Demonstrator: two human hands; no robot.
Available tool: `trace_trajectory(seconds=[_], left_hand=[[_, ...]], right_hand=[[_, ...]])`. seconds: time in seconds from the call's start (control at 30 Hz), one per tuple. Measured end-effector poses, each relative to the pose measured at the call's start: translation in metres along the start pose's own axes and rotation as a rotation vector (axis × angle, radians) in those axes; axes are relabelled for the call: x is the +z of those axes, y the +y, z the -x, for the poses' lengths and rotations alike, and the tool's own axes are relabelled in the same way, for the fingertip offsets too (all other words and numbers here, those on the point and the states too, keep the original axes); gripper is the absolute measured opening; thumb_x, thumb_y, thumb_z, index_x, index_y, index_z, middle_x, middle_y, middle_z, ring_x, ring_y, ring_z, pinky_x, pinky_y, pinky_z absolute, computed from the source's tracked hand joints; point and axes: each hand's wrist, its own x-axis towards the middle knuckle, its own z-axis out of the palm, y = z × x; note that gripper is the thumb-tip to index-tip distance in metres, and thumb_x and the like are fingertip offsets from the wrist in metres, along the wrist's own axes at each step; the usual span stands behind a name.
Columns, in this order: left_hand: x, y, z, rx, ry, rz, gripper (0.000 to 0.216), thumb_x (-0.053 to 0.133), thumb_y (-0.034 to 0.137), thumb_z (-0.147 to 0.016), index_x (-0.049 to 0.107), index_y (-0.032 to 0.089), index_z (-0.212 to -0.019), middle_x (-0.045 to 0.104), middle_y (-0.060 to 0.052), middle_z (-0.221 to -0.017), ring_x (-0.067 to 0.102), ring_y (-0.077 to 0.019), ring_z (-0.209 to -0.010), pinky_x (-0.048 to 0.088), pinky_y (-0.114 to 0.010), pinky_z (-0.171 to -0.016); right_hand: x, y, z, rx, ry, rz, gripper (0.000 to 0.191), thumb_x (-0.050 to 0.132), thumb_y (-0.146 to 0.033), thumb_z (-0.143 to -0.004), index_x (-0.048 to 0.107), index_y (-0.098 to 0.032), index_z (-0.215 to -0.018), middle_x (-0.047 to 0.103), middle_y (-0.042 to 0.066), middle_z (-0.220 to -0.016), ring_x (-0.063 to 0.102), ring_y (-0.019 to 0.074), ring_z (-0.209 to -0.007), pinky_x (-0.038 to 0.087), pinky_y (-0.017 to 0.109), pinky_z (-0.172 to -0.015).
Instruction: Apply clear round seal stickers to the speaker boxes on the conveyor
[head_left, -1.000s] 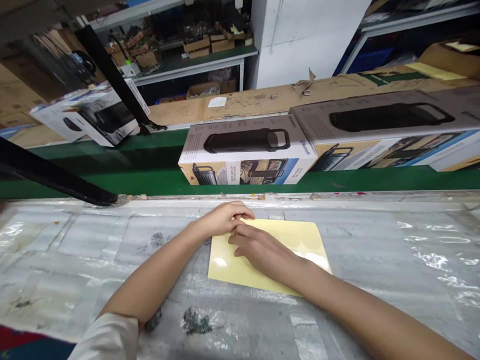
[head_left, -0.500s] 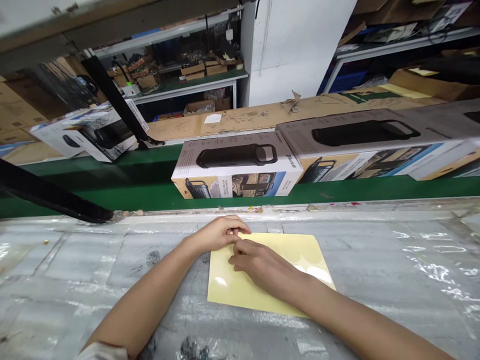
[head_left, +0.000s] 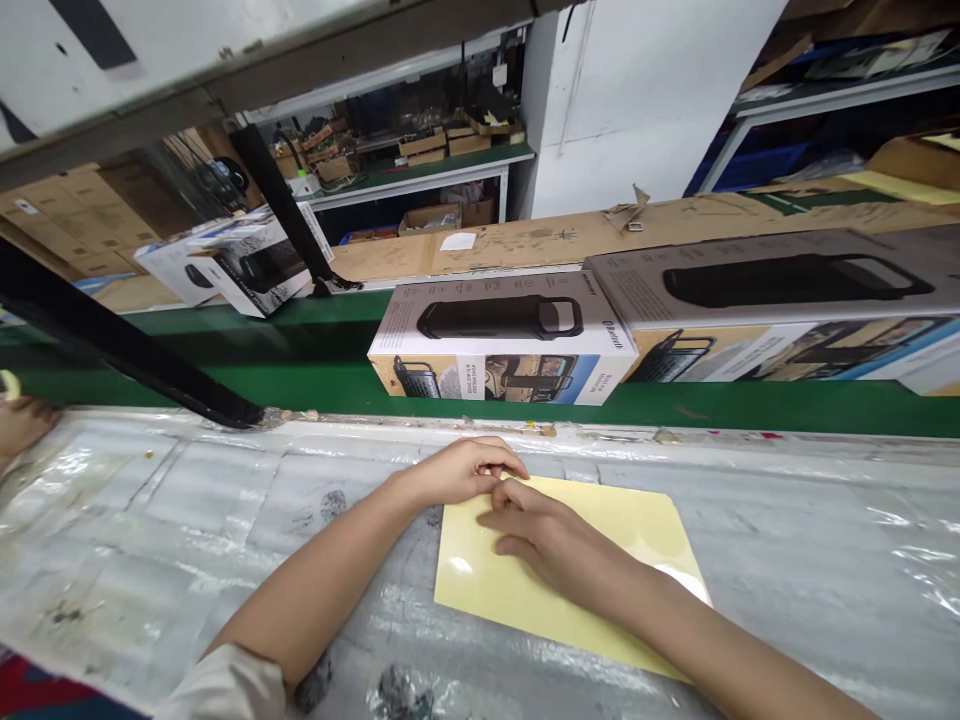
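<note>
A pale yellow glossy sheet (head_left: 622, 530) lies flat on the plastic-covered worktable (head_left: 187, 500) in front of me. My left hand (head_left: 465, 470) rests at the sheet's far left corner, fingers curled and pinched on its edge. My right hand (head_left: 544, 530) lies on the sheet just beside it, fingertips bent and pressed at the same corner. The fingertips of both hands touch each other. What they pinch is too small to make out beyond the sheet's edge.
Beyond the table runs a green conveyor belt (head_left: 300, 385) carrying boxed speakers: one box (head_left: 502, 340) straight ahead, a longer box (head_left: 787, 300) to its right, another box (head_left: 240, 265) far left. A black bar (head_left: 120, 345) slants over the left. Another person's hand (head_left: 19, 425) shows at the left edge.
Both hands stay pinched at the sheet's corner with hardly any movement. The view has shifted slightly, and another person's hand has appeared at the left edge.
</note>
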Motion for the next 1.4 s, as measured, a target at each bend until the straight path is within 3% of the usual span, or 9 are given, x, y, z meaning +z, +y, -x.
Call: trace_trajectory(seconds=[0.1, 0.3, 0.47, 0.57, 0.67, 0.77, 0.93, 1.17, 1.4], left_hand=[[0.000, -0.001, 0.001, -0.003, -0.005, -0.006, 0.032, 0.054, 0.006, -0.088, 0.073, 0.019, -0.111, 0.068, -0.009, -0.113, 0.065, -0.0214, -0.105, 0.052, -0.033, -0.093], [-0.001, 0.003, 0.001, 0.043, -0.016, -0.053, 0.027, 0.051, 0.012, -0.093, 0.071, 0.020, -0.111, 0.067, -0.010, -0.118, 0.063, -0.0227, -0.111, 0.050, -0.036, -0.100], [-0.003, 0.019, 0.007, -0.072, -0.035, -0.200, 0.027, 0.052, 0.012, -0.090, 0.061, 0.020, -0.114, 0.067, -0.008, -0.110, 0.064, -0.0199, -0.099, 0.052, -0.032, -0.088], [-0.011, 0.040, -0.002, -0.131, -0.019, -0.309, 0.023, 0.056, 0.015, -0.089, 0.057, 0.022, -0.111, 0.069, -0.002, -0.098, 0.064, -0.0161, -0.083, 0.051, -0.027, -0.074], [-0.019, 0.069, -0.047, -0.028, 0.232, -0.460, 0.010, 0.049, 0.018, -0.094, 0.059, 0.022, -0.097, 0.069, -0.002, -0.091, 0.066, -0.0163, -0.082, 0.051, -0.027, -0.076], [-0.018, 0.090, -0.117, -0.022, 0.594, -0.674, 0.023, 0.056, 0.030, -0.095, 0.060, 0.019, -0.114, 0.069, -0.013, -0.118, 0.064, -0.0272, -0.113, 0.049, -0.040, -0.100], [-0.009, 0.092, -0.184, -0.396, 0.591, -0.867, 0.070, 0.055, 0.049, -0.094, 0.040, 0.011, -0.151, 0.044, -0.026, -0.156, 0.037, -0.0415, -0.148, 0.025, -0.057, -0.123], [-0.066, 0.069, -0.131, -0.617, 0.568, -0.829, 0.072, 0.058, 0.035, -0.087, 0.039, 0.018, -0.154, 0.048, -0.019, -0.156, 0.038, -0.0387, -0.149, 0.029, -0.058, -0.120], [-0.107, 0.046, -0.102, -0.684, 0.582, -0.897, 0.054, 0.060, 0.035, -0.086, 0.056, 0.017, -0.138, 0.048, -0.015, -0.156, 0.040, -0.0343, -0.146, 0.034, -0.049, -0.119]], right_hand=[[0.005, 0.003, 0.002, -0.075, 0.032, 0.042, 0.020, 0.054, -0.005, -0.092, 0.068, -0.018, -0.088, 0.057, 0.005, -0.094, 0.056, 0.0183, -0.078, 0.044, 0.028, -0.070], [-0.001, -0.001, 0.006, -0.033, 0.044, -0.159, 0.016, 0.058, -0.008, -0.090, 0.064, -0.021, -0.083, 0.057, 0.004, -0.098, 0.058, 0.0195, -0.089, 0.047, 0.031, -0.081], [-0.040, 0.011, 0.009, -0.052, -0.019, -0.763, 0.018, 0.083, -0.026, -0.079, 0.067, -0.020, -0.074, 0.064, 0.006, -0.111, 0.063, 0.0199, -0.099, 0.051, 0.033, -0.085], [-0.070, 0.029, 0.017, -0.099, 0.001, -1.099, 0.029, 0.092, -0.031, -0.073, 0.067, -0.017, -0.075, 0.070, 0.005, -0.094, 0.068, 0.0177, -0.084, 0.054, 0.031, -0.074], [-0.093, 0.043, 0.026, -0.187, 0.114, -1.262, 0.035, 0.094, -0.032, -0.073, 0.062, -0.017, -0.077, 0.068, 0.001, -0.079, 0.066, 0.0143, -0.065, 0.052, 0.030, -0.065], [-0.107, 0.045, 0.032, -0.253, 0.209, -1.352, 0.041, 0.094, -0.032, -0.074, 0.056, -0.020, -0.083, 0.063, -0.004, -0.074, 0.057, 0.0104, -0.058, 0.049, 0.029, -0.062], [-0.117, 0.038, 0.037, -0.131, 0.375, -1.346, 0.055, 0.097, -0.037, -0.065, 0.047, -0.025, -0.086, 0.051, -0.009, -0.069, 0.046, 0.0101, -0.058, 0.042, 0.029, -0.060], [-0.117, 0.035, 0.029, 0.023, 0.476, -1.177, 0.049, 0.093, -0.044, -0.067, 0.054, -0.024, -0.090, 0.056, -0.004, -0.073, 0.051, 0.0125, -0.061, 0.042, 0.030, -0.058], [-0.147, 0.017, -0.098, 0.042, 0.704, -0.822, 0.034, 0.086, -0.027, -0.069, 0.058, -0.020, -0.088, 0.061, -0.002, -0.073, 0.056, 0.0135, -0.063, 0.046, 0.027, -0.056]])
